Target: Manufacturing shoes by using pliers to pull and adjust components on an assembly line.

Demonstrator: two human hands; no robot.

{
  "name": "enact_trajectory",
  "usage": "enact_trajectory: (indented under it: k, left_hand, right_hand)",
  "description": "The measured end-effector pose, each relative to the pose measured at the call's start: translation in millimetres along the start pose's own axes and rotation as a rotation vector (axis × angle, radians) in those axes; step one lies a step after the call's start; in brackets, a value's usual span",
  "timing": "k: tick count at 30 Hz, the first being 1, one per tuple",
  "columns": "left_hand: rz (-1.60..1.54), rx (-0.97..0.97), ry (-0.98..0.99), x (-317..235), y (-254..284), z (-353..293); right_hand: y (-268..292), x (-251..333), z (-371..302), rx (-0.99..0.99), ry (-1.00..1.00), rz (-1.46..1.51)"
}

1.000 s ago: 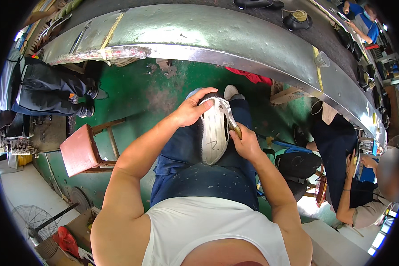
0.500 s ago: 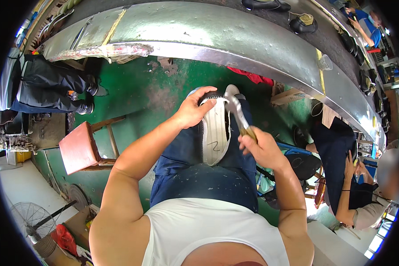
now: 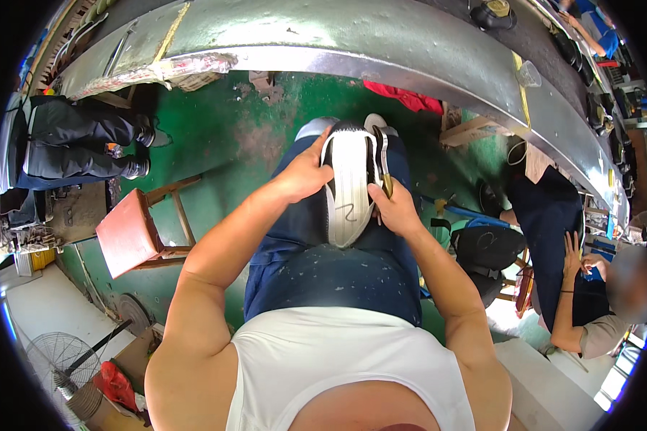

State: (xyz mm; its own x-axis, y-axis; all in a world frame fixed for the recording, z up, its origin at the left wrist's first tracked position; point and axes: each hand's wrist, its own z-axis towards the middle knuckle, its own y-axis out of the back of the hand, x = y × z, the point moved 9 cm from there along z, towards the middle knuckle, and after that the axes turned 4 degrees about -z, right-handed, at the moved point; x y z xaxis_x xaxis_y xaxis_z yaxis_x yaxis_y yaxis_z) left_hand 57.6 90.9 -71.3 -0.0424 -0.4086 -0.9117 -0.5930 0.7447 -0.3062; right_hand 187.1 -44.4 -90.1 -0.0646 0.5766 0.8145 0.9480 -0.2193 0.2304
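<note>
A shoe [image 3: 350, 165] lies bottom up on my lap, its long pale underside facing me with a dark pen stroke on it. Its edge is white, with black material at the far end. My left hand [image 3: 305, 173] grips the shoe's left side, fingers round the far part and thumb on the edge. In my right hand [image 3: 395, 208], closed by the shoe's right side, is a metal hand tool [image 3: 383, 154] with a yellowish grip. The tool points away from me along the shoe's edge; its exact kind is hard to make out.
Ahead runs a metal-edged bench [image 3: 302, 61] carrying dark shoes [image 3: 493, 14]. A pink-topped stool [image 3: 127, 233] stands at left, a fan [image 3: 63, 359] behind it. One person's legs [image 3: 86, 140] show at far left; another person [image 3: 589, 309] sits at right, near a black bag [image 3: 487, 248].
My right hand has moved in against the shoe, and the tool has swung upright along its right edge. My left hand has slid from the far end down the left side.
</note>
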Motion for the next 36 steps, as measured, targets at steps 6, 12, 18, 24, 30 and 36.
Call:
enact_trajectory:
  k: [6,12,18,24,30,36]
  left_hand:
    - [0.200,-0.303,0.069,51.6,-11.9,-10.6]
    - [-0.136,0.296,0.537,51.9,-57.8,-11.1]
    - [0.046,0.250,0.197,64.6,-66.4,-19.6]
    - [0.110,0.173,0.222,76.3,-65.2,-30.0]
    - [-0.044,0.142,0.243,72.9,-64.3,-34.8]
    - [-0.201,-0.411,0.336,86.5,-47.5,-30.9]
  right_hand:
    - [17.7,-21.4,-9.8,-0.186,0.099,-0.202]
    - [42.1,-44.4,-11.7,0.052,0.034,-0.032]
    - [83.7,-21.7,-86.0,-0.073,0.021,-0.480]
    - [49.8,33.9,-105.9,0.027,0.549,-0.917]
    - [30.9,49.7,-83.0,0.295,0.245,-1.311]
    - [8.6,8.3,-72.0,0.306,0.323,-0.881]
